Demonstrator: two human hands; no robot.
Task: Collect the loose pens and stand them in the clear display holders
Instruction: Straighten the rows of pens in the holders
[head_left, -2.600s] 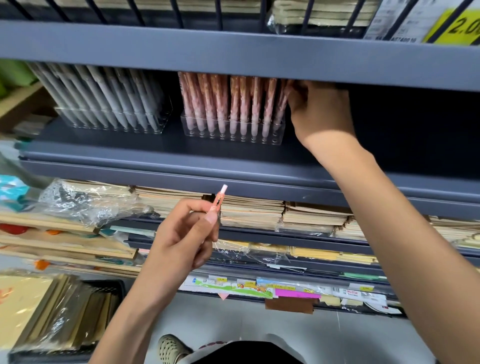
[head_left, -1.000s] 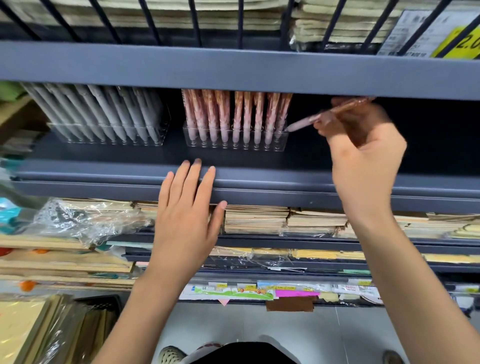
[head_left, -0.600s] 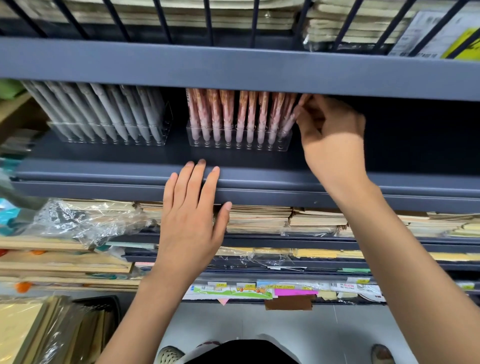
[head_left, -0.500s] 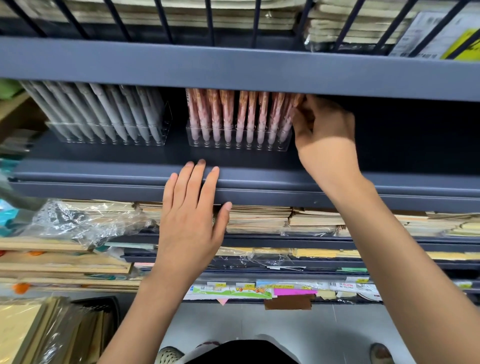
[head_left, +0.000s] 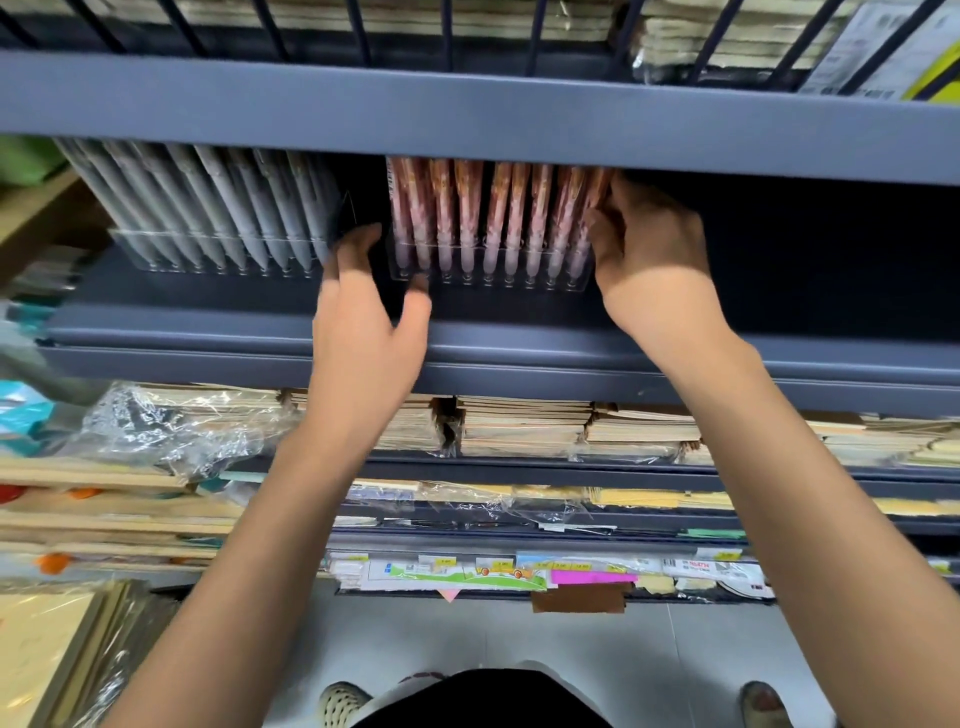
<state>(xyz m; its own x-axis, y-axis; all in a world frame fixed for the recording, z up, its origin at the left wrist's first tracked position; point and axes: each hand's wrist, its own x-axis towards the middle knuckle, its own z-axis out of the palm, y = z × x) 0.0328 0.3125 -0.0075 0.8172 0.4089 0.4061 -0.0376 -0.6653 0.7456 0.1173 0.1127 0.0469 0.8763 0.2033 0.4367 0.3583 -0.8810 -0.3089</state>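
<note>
A clear display holder (head_left: 511, 278) stands on the dark grey shelf (head_left: 779, 312), packed with a row of several pink patterned pens (head_left: 467, 218). My left hand (head_left: 363, 332) grips the holder's left end, with the thumb on its front corner and the fingers down its left side. At the right end, my right hand (head_left: 649, 254) has curled fingers pinching the rightmost pink pens. To the left, a second clear holder (head_left: 208, 254) carries several grey pens (head_left: 218, 202). No loose pen is in view.
The upper shelf's front edge (head_left: 467, 119) hangs low over the pens and hides their tops. Right of the pink holder the shelf is dark. Below are stacked notebooks (head_left: 519, 426), crumpled plastic wrap (head_left: 171, 431) and price labels (head_left: 519, 571).
My left hand left the shelf's front lip and reached in to the pink holder's left end. The pen my right hand carried a second ago now stands at the right end.
</note>
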